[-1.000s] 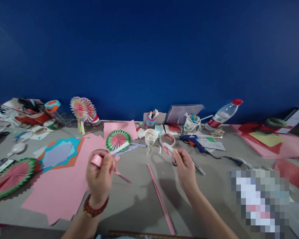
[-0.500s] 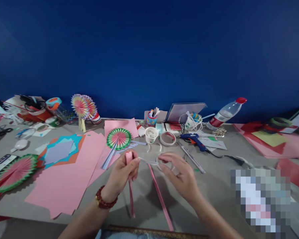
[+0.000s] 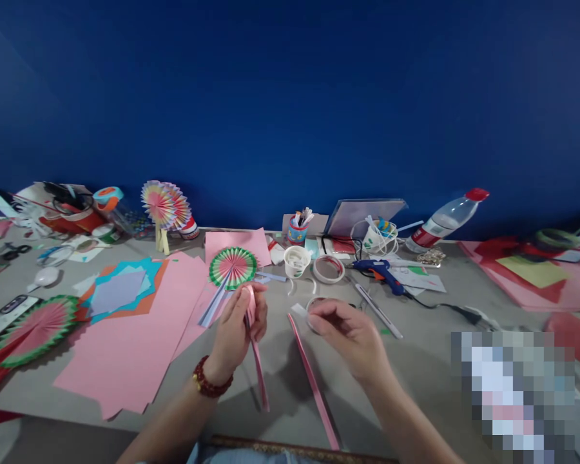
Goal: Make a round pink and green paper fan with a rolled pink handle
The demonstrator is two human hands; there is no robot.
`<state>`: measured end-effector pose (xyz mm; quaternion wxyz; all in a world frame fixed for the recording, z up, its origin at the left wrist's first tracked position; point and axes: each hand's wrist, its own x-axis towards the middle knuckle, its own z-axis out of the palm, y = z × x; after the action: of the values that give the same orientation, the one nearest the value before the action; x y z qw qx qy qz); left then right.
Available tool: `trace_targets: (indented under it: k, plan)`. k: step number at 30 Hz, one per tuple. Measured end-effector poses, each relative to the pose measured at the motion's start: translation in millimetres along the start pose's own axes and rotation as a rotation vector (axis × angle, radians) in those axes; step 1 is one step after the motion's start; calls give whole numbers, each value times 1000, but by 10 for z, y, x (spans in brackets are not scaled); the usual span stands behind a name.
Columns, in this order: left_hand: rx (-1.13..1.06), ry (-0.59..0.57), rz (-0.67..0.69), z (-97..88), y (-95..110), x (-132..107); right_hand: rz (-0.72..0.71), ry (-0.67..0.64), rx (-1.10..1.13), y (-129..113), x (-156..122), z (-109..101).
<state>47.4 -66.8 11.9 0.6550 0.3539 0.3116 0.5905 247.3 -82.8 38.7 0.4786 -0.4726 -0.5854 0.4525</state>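
Observation:
My left hand [image 3: 244,319], a red bead bracelet on its wrist, is closed around a folded pink paper strip [image 3: 258,374] that hangs down towards the table. My right hand [image 3: 350,335] pinches a small roll of tape [image 3: 314,309], partly covered by the fingers. A short whitish tape end [image 3: 298,310] sticks out from the roll towards the left. Between my hands, a second pink paper strip [image 3: 314,386] lies on the grey table, in shadow along its upper part. Just beyond my left hand rests a green-edged pink paper fan [image 3: 232,267].
Pink sheets [image 3: 140,348] cover the left of the table. Behind my hands stand a white cup [image 3: 296,261] and a larger tape roll [image 3: 328,269]. A blue glue gun [image 3: 379,274], its cord, a utility knife [image 3: 379,312] and a leaning bottle [image 3: 444,222] occupy the right.
The tape stretched between my hands has come away from my left fingers and now hangs from the roll. My left hand has turned slightly, still gripping its pink strip.

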Motion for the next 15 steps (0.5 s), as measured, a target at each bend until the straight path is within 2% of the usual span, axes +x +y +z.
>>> trace_targets:
  k: [3,7,10,15]
  plan:
    - [10,-30,33,16,-24,-6,151,-30,279,11,-33,150]
    - [82,-138,85,15,-109,-64,284,-81,533,20,-32,362]
    - [136,-175,133,8,-152,-107,328,-91,632,34,-33,444]
    - [186,-138,186,37,-157,-141,339,-90,665,42,-46,499]
